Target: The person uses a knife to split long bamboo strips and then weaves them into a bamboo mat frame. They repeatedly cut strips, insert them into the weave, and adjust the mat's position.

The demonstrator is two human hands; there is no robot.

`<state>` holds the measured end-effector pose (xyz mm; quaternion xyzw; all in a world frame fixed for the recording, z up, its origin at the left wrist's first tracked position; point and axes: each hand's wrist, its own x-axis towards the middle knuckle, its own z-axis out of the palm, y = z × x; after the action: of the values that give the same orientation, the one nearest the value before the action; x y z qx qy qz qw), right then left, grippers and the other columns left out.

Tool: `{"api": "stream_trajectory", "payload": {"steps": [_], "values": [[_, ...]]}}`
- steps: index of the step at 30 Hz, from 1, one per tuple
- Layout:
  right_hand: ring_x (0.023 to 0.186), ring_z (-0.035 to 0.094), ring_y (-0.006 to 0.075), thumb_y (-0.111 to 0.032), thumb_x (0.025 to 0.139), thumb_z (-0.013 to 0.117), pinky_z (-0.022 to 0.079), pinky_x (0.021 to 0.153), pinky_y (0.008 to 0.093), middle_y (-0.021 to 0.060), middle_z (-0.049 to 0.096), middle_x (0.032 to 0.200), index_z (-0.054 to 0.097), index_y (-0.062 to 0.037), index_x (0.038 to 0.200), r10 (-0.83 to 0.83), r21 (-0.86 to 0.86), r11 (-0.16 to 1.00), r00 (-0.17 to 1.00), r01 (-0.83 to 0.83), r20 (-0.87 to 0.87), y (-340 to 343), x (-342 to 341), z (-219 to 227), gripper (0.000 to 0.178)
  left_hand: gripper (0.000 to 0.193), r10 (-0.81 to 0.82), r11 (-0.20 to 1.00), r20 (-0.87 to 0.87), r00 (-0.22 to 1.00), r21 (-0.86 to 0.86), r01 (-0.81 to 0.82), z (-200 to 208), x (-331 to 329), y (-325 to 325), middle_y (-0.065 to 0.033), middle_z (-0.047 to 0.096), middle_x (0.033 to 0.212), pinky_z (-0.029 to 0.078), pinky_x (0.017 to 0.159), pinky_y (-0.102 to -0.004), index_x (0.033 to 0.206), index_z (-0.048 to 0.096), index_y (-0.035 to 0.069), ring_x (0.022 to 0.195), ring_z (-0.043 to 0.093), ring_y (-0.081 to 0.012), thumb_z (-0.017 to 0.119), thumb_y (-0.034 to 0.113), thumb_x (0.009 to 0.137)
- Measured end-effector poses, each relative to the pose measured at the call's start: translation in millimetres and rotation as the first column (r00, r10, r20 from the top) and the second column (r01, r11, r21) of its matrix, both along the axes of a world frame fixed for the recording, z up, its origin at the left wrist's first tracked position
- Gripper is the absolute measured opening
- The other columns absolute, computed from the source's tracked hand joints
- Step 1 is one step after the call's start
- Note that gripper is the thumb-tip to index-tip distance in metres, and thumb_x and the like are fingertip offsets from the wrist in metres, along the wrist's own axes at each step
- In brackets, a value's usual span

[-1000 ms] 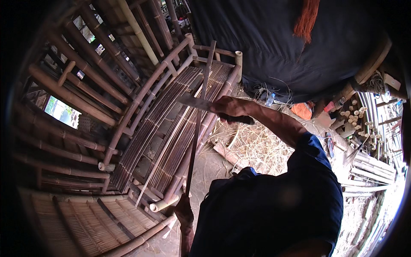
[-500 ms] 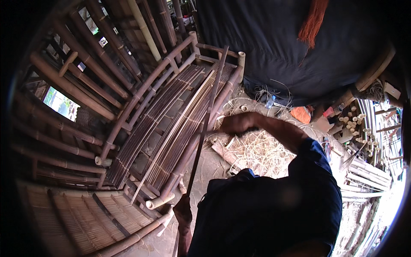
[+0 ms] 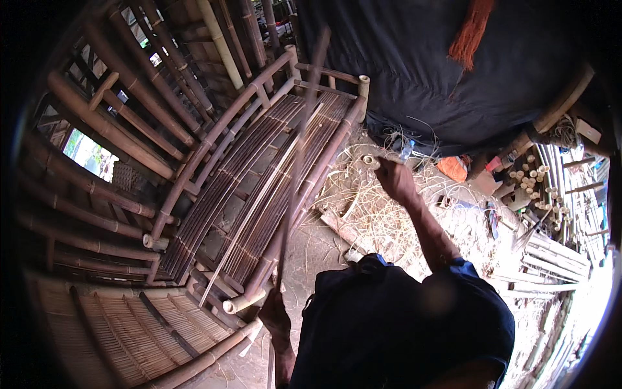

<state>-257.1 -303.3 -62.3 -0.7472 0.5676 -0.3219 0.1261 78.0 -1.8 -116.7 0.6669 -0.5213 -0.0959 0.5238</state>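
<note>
The left hand [image 3: 275,314] grips a dark strip [image 3: 299,155] slanting far across the view of the bamboo desk [image 3: 342,135]. The right hand [image 3: 394,178] looks curled; I cannot tell what it holds. Slats [image 3: 201,214] cover much, gaps remain: seemingly part-done.

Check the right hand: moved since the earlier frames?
Yes. The right hand has moved to the right, farther from the bamboo bench's front rail; in the picture it now overlaps the pale shavings.
</note>
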Motion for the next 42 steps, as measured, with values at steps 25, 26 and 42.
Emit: {"api": "stream_trajectory", "payload": {"steps": [25, 26, 42], "values": [[0.053, 0.057, 0.0133, -0.031, 0.086, 0.074, 0.048, 0.047, 0.03, 0.0038, 0.059, 0.065, 0.062, -0.0039, 0.083, -0.412, 0.53, 0.738, 0.343, -0.418, 0.844, 115.1, 35.7, -52.8, 0.029, 0.056, -0.355, 0.934, 0.397, 0.846, 0.176, 0.31, 122.3, -153.0, -9.8, -0.0221, 0.066, 0.114, 0.051, 0.089, -0.0448, 0.139, 0.045, -0.001, 0.107, 0.064, -0.0386, 0.06, 0.025, 0.092], [0.053, 0.056, 0.0125, -0.032, 0.086, 0.074, 0.047, 0.048, 0.0293, 0.004, 0.059, 0.065, 0.062, -0.0034, 0.082, -0.327, 0.48, 0.768, 0.384, -0.425, 0.863, 111.4, 21.6, -50.3, 0.032, 0.054, -0.292, 0.956, 0.546, 0.785, 0.162, 0.243, 115.4, -158.1, -21.6, -0.0205, 0.068, 0.105, 0.052, 0.086, -0.045, 0.138, 0.046, -0.001, 0.1, 0.065, -0.039, 0.059, 0.025, 0.093], [0.068, 0.067, 0.0358, -0.063, 0.096, 0.036, 0.053, 0.063, 0.0468, 0.0207, 0.065, 0.074, 0.067, -0.0043, 0.092, 0.255, 0.415, 0.882, 0.967, -0.223, -0.023, 175.1, -89.5, -61.6, 0.066, 0.046, -0.426, 0.762, -0.26, 0.866, 0.413, 0.499, 47.2, -237.0, -13.8, 0.006, 0.048, 0.062, 0.03, 0.047, -0.0207, 0.13, 0.056, 0.0, 0.051, 0.039, -0.0024, 0.066, 0.024, 0.092]]}}
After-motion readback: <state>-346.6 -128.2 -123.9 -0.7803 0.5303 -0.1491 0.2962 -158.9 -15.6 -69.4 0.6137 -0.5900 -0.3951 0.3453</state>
